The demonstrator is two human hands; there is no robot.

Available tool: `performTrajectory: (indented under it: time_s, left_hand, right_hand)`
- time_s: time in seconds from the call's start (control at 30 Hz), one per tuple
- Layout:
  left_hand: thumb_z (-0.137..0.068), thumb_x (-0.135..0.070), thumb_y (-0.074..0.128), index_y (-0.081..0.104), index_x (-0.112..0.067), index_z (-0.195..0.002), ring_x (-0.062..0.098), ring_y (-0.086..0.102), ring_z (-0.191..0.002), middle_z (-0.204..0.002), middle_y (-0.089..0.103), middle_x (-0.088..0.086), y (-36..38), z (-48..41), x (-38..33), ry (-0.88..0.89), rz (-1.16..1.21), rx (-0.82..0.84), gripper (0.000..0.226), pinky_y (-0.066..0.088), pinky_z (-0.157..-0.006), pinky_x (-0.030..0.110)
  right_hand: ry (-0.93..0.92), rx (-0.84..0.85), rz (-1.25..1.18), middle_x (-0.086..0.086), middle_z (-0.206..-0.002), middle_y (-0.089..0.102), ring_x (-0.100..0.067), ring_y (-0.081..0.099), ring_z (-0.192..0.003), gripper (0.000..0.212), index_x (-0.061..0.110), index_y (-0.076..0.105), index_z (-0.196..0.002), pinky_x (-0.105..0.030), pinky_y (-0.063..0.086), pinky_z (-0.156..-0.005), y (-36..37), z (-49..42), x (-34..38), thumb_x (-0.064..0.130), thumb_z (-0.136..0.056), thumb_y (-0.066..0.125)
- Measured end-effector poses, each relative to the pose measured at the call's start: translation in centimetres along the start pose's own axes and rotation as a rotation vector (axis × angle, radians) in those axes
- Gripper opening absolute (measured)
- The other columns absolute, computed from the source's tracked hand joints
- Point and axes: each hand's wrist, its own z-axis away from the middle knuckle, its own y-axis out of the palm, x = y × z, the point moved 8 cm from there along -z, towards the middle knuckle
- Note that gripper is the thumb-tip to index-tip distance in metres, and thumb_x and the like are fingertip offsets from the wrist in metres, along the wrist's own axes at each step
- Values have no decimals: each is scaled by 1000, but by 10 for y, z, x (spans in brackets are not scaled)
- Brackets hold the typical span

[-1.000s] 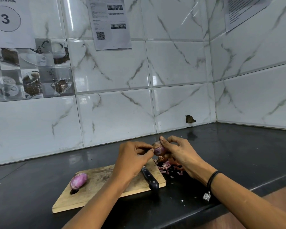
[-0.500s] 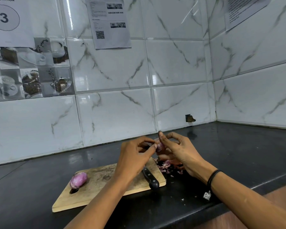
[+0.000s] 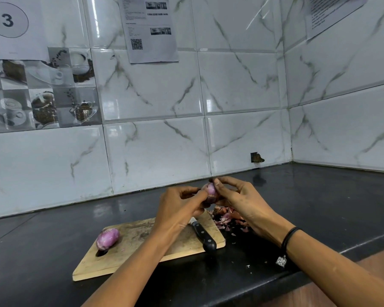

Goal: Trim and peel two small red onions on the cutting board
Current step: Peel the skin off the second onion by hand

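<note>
Both hands hold one small red onion (image 3: 210, 191) in the air above the far right corner of the wooden cutting board (image 3: 142, 253). My left hand (image 3: 177, 209) pinches its left side with fingertips. My right hand (image 3: 239, 200) curls round its right side, thumb on top. A second, peeled purple onion (image 3: 107, 238) lies on the left part of the board. A black-handled knife (image 3: 203, 237) lies on the board's right end, its blade mostly hidden under my left hand.
A heap of onion skins (image 3: 227, 217) lies on the black counter (image 3: 319, 196) just right of the board, below my right hand. Small skin flakes dot the counter near its front edge. Tiled walls close the back and right side.
The onion and both hands stay in nearly the same place; the onion has turned a little between the fingers and more of its purple side shows now.
</note>
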Motion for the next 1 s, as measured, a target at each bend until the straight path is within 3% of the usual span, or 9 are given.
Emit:
performTrajectory:
  time_s: [0.2,0.33,0.47,0.6,0.7,0.83,1.0]
  left_hand:
    - [-84,-28,79,78,-2,-91,23,77,-83,-84,78,14,2,-2,13,-133,108,72,27,62,-83,36]
    - [-82,-14,76,76,3,-80,31,77,-83,-85,76,23,3,-1,16,-204,180,87,17,62,-83,40]
    - [-82,-22,80,76,0,-78,29,77,-82,-83,77,20,2,-2,17,-222,166,70,23,63,-76,36]
    - [-80,-21,83,76,5,-87,28,77,-80,-82,77,20,-3,-3,18,-185,166,11,28,62,-65,29]
    - [-85,-17,79,74,8,-96,27,77,-83,-86,77,20,-6,-6,18,-196,197,24,28,63,-70,29]
    - [-87,-16,74,73,6,-98,26,77,-86,-87,77,20,-2,-6,19,-202,202,57,24,63,-80,34]
    - [-85,-17,77,72,5,-93,27,77,-83,-85,77,20,3,-9,17,-215,270,68,24,63,-76,31]
  right_hand:
    - [-45,51,90,-2,-96,79,-17,76,-94,51,13,64,-119,-37,57,-96,7,4,6,51,-86,67]
    - [-48,62,102,-2,-94,79,-17,76,-92,56,12,62,-118,-39,57,-95,9,5,7,53,-81,70]
    - [-49,51,147,1,-92,80,-13,76,-92,61,14,61,-117,-37,57,-92,10,5,6,57,-76,72]
    - [-32,42,98,-7,-89,79,-19,77,-87,56,10,58,-120,-27,56,-75,9,5,7,51,-85,68]
    - [5,35,-9,-14,-96,78,-24,77,-88,43,8,56,-121,-20,55,-63,8,5,5,39,-94,66]
    - [18,38,-1,-13,-100,78,-23,77,-92,46,6,56,-124,-31,60,-81,8,3,1,40,-93,66]
    - [19,26,-48,-11,-101,78,-21,76,-96,43,5,57,-122,-39,60,-85,6,3,2,37,-95,66]
